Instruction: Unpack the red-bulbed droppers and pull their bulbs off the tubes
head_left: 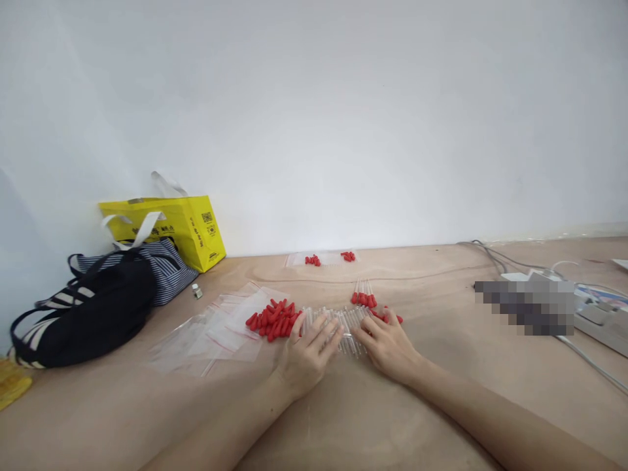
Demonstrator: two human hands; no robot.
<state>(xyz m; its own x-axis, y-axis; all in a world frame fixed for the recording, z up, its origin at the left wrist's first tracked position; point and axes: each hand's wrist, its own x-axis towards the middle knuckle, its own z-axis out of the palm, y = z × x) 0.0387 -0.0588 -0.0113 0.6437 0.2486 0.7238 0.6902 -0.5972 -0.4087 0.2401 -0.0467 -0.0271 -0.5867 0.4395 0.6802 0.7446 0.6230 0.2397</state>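
Both my hands rest on a loose heap of clear glass tubes [343, 320] on the wooden table. My left hand [309, 353] lies with fingers spread flat over the tubes' left part. My right hand [385, 347] lies with fingers stretched over the tubes' right part. A pile of red rubber caps [273, 318] sits just left of my left hand. A small bunch of capped droppers [364, 297] lies just beyond the tubes. More red caps [390, 317] show by my right hand.
Clear zip bags [216, 330] lie left of the caps. A filled bag with red-capped droppers [328, 259] lies far back. A yellow bag [181, 226], striped bag [161, 268] and black bag [83, 320] stand at left. Cables and a power strip [598, 317] are at right.
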